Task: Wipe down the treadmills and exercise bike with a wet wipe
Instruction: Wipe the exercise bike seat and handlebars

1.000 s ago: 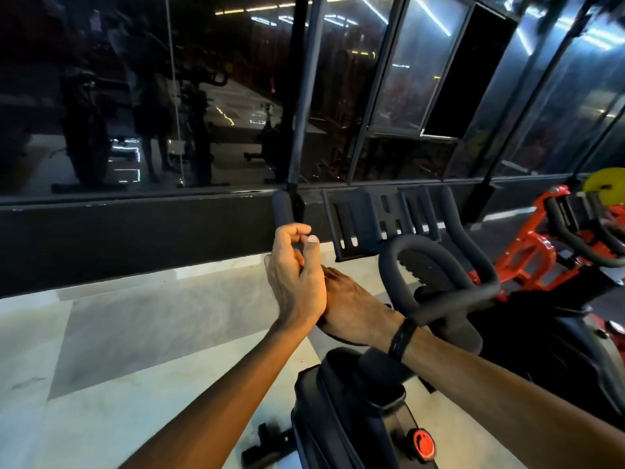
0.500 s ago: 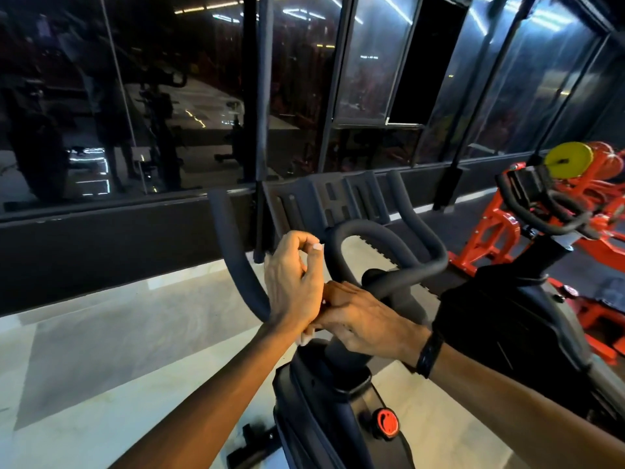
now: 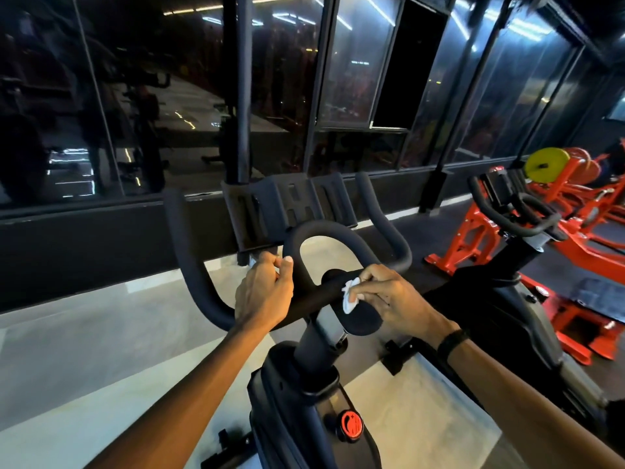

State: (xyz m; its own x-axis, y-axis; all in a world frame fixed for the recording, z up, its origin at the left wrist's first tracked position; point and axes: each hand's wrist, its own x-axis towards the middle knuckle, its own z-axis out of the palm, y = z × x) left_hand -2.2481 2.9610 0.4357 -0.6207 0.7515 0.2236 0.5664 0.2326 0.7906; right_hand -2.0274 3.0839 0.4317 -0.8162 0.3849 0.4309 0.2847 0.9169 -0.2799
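1. We look down over an exercise bike [image 3: 304,418] in a dim gym, with both bare forearms reaching forward to its black handlebar [image 3: 324,292].
2. Half a second ago our hands were bunched together at the bar's centre. Now they have drawn apart, and the white wet wipe [image 3: 350,294], barely visible before, shows plainly.
3. Our right hand [image 3: 389,299] pinches the crumpled wipe between fingertips and thumb and presses it onto the crossbar, just beside the round centre knob.
4. Our left hand [image 3: 265,296] curls over the crossbar to the left of the inner loop grip, thumb raised. It seems to steady the bar, though we cannot tell how firmly the hidden fingers hold.
5. We judge that wiping has moved from the left horn to the middle of the handlebar. The right horn, the tablet holder [image 3: 291,204] and the frame with its red knob [image 3: 351,426] seem still to come.
6. A second bike [image 3: 517,211] and orange weight machines [image 3: 575,204] stand to the right. No treadmill is in view.
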